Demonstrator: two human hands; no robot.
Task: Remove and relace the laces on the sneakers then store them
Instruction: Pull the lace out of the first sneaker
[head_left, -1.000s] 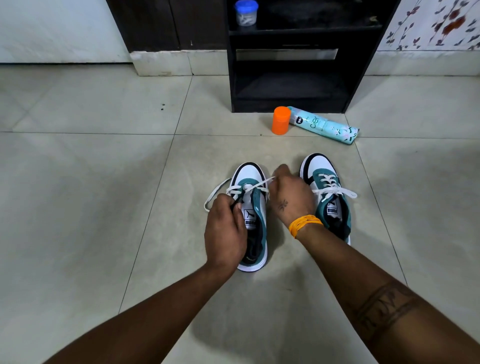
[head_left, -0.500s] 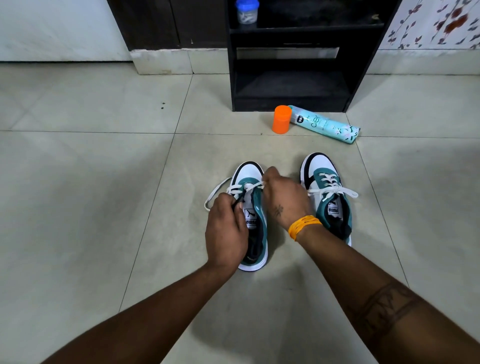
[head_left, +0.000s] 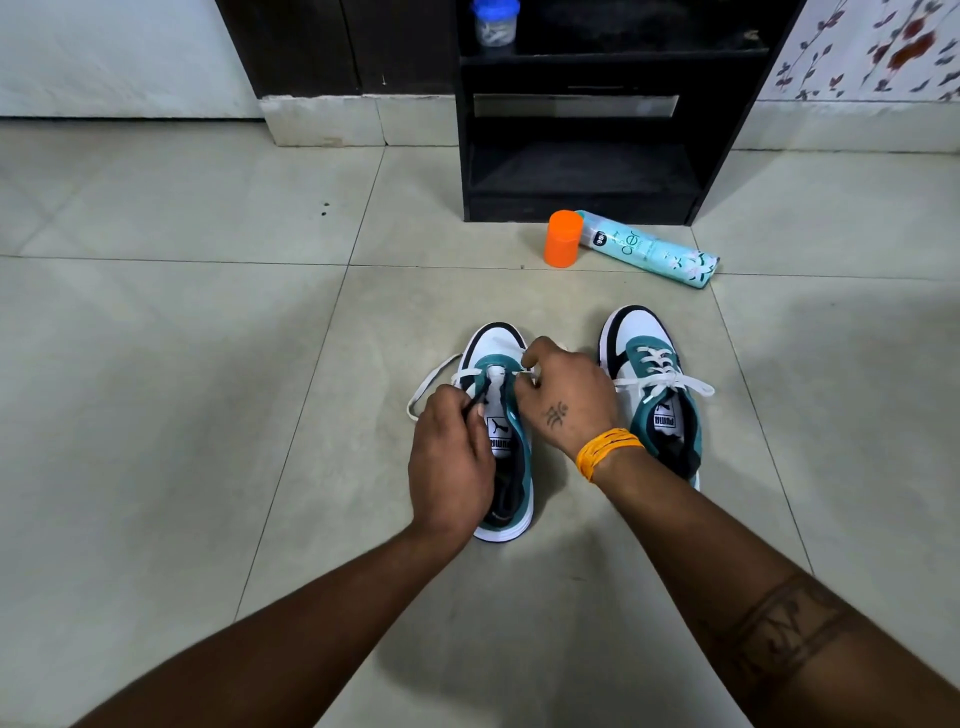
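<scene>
A loose loop of white lace (head_left: 434, 382) lies on the floor tiles (head_left: 156, 415) to the left of the left sneaker (head_left: 506, 467). The left hand (head_left: 451, 462) is curled up tight over this shoe's tongue, and it pinches something thin and dark there; I cannot tell just what. The right hand (head_left: 566, 402) has slid in closer than a moment ago, so its fingers now bunch up right at the top holes, nipping the lace. The lace that stretched across the shoe a second ago now looks short and snug. I think this shoe is nearly laced. The right sneaker (head_left: 652, 387) sits just beside it, already laced and tied. Behind them the dark shelf (head_left: 582, 171) waits, with an orange cap (head_left: 562, 238) and a spray can (head_left: 649, 254) lying in front.
</scene>
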